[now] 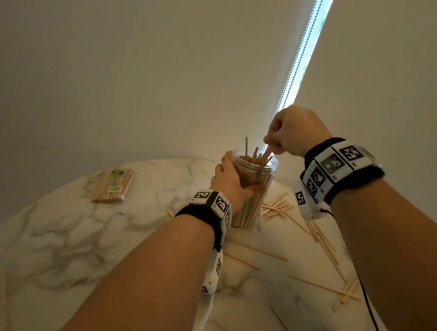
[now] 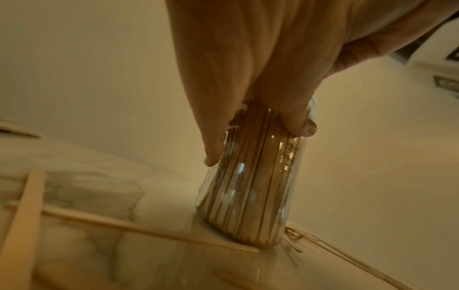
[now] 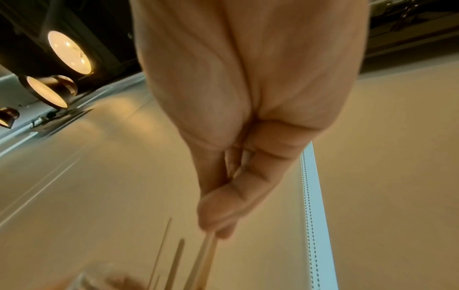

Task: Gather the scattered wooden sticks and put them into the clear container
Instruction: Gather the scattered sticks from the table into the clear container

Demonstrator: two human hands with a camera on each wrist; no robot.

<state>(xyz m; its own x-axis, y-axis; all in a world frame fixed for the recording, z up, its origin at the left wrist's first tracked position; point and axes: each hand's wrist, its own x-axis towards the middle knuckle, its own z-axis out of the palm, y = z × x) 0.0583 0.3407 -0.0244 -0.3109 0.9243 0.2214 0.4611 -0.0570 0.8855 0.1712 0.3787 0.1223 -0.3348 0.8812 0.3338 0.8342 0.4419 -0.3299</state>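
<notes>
Nearest us in the head view are our two bare forearms, each banded at the wrist with a black strap carrying white blocks printed with black square markers. Our left hand wraps the tall clear plastic cylindrical container, which stands upright on the round white marble-patterned table at about twelve o'clock, near its far edge. In the left wrist view the fingers and thumb curl round the container's wall, gripping it; the container is packed with upright flat wooden sticks, several poking above the rim. Our right hand hovers just above the container's mouth, its fingers pinched closed on a few thin wooden sticks whose lower ends reach down into the open top. Loose pale wooden sticks lie scattered on the table from about one to four o'clock of the container: a crossed heap just beside its base, longer ones further right and toward us. One stick end shows at the container's eight o'clock. A sealed clear packet of wooden skewers with a green label lies flat at about nine o'clock, well apart. A thin black cable hangs from the right wrist strap. Behind the table hang pale roller blinds with a bead chain in the gap.
</notes>
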